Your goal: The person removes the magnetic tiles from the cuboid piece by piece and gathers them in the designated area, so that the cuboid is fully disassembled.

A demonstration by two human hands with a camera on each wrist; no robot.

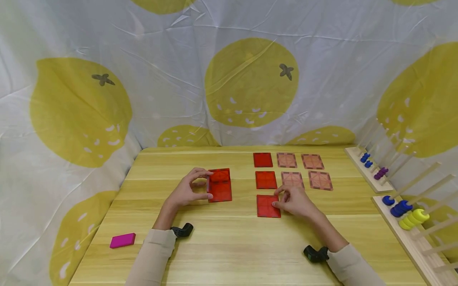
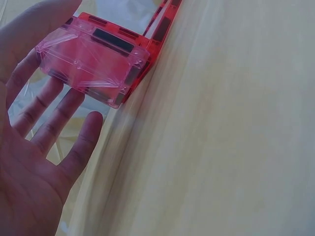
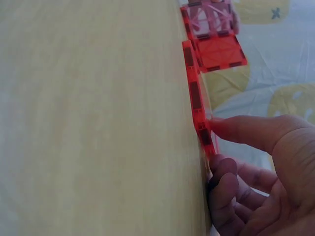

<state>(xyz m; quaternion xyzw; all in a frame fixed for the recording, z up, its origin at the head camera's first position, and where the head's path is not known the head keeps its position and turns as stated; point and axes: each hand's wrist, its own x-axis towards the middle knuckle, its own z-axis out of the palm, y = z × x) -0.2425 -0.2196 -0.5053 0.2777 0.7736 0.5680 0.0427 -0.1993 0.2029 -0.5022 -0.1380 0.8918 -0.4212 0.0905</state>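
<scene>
My left hand (image 1: 184,191) grips a clear pink square magnetic tile (image 2: 88,61) between thumb and fingers. This tile stands upright at the left edge of a joined pair of red tiles (image 1: 221,192); one of the pair lies flat and the other rises at the back. With thumb and fingertips, my right hand (image 1: 295,201) pinches the right edge of a separate red tile (image 1: 266,206) on the table. In the right wrist view, the thumb lies over that red tile (image 3: 197,93) and the curled fingers are at its near edge.
Red tiles (image 1: 266,180) and pale pink tiles (image 1: 311,161) lie in rows toward the back. A magenta block (image 1: 123,240) lies front left. Wooden peg boards (image 1: 397,222) with coloured beads line the right side. A lemon-print cloth (image 1: 171,87) hangs behind the table (image 1: 229,254).
</scene>
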